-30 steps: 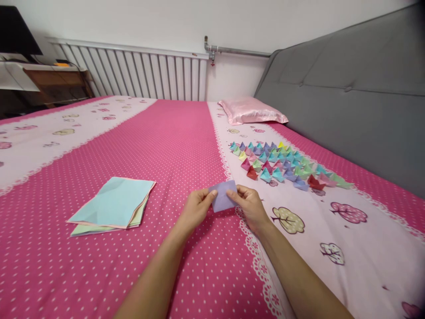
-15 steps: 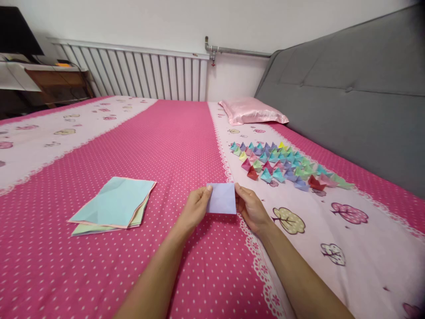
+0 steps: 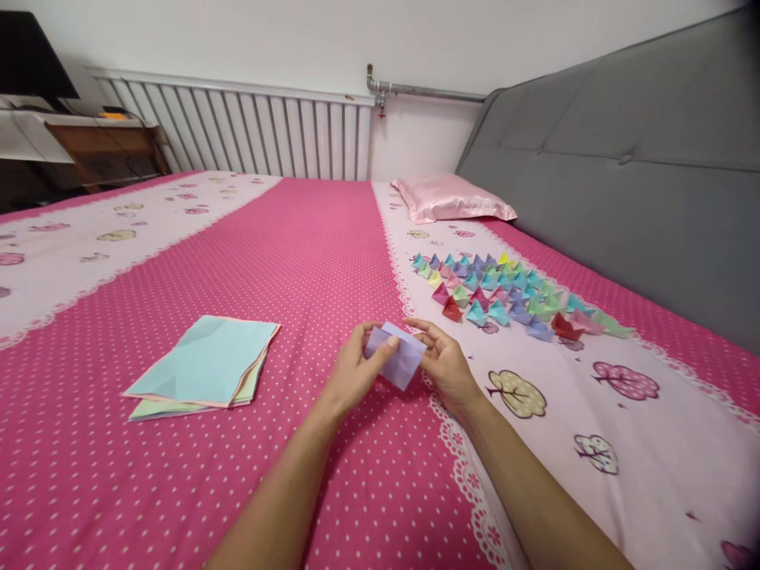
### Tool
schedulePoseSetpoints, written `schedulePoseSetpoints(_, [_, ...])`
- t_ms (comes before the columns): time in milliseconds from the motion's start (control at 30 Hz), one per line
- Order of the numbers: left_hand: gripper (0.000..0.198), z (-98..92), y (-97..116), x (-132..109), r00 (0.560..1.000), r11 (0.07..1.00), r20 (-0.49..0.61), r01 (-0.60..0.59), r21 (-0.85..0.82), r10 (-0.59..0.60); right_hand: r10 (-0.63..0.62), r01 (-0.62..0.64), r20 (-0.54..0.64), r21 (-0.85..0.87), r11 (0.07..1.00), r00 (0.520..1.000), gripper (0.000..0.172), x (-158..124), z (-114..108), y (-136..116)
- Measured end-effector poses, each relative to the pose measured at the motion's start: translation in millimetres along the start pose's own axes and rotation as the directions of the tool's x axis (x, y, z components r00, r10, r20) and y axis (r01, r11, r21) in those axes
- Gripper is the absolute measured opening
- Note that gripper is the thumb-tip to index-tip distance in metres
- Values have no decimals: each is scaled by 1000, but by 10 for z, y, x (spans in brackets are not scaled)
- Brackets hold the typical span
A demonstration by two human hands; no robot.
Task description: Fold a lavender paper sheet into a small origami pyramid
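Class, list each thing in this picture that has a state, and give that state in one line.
Small lilac paper sheet: folded, tilted, held above the bed.
Left hand: pinching the sheet.
Right hand: supporting the sheet.
Stack of pastel paper sheets: flat, unfolded.
Small coloured paper boats: folded, in rows.

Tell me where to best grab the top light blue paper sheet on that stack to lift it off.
Pinch the light blue paper sheet at its far right corner, coming from the right. It lies flat on the pink dotted bedsheet, and that corner seems to overhang the sheets below, nearest the left hand.
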State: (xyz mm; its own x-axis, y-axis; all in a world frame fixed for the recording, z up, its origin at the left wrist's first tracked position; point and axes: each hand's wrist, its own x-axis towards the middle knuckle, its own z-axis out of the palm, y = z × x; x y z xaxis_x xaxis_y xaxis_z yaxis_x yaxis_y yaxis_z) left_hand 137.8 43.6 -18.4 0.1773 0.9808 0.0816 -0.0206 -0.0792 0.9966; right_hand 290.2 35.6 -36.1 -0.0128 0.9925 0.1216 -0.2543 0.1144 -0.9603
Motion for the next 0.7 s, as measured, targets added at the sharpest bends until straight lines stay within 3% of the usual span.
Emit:
schedulePoseSetpoints(133, [88, 33, -23, -20, 997, 998, -69, -28, -63, 24, -157, 140, -192, -99, 985, 969, 53, 27, -17, 44])
schedulePoseSetpoints(200, [95, 73, -52, -16, 999, 995, -38, -3, -98, -1, -192, 173, -226, -100, 980, 955, 55, 27, -7, 50])
schedulePoseSetpoints(267, [82, 117, -77, -6, 998, 985, 23, 55, -163, -52, -202, 189, -223, -80, 979, 954, 60, 13, 21, 40])
schedulePoseSetpoints(333, [56, 143, -85, 9, 994, 964, 44, 112, -240, -104, -189, 183, -170, -50, 982, 967, 66, -11, 61, 16])
schedulePoseSetpoints(467, [20, 99, -37, 45, 966, 880, -93, 176, -442, -240, -167, 167, 7, -34, 985, 986, 69, -55, 115, -34])
schedulePoseSetpoints(600, [14, 5, 63, 77, 944, 792, -131, 174, -585, -304, -189, 212, 118, -241, 947, 975, 48, -62, 81, -23])
schedulePoseSetpoints(700, [14, -35, 111, 87, 942, 761, -87, 205, -616, -325, -218, 277, 195, -368, 888, 956, 53, -58, 37, 8])
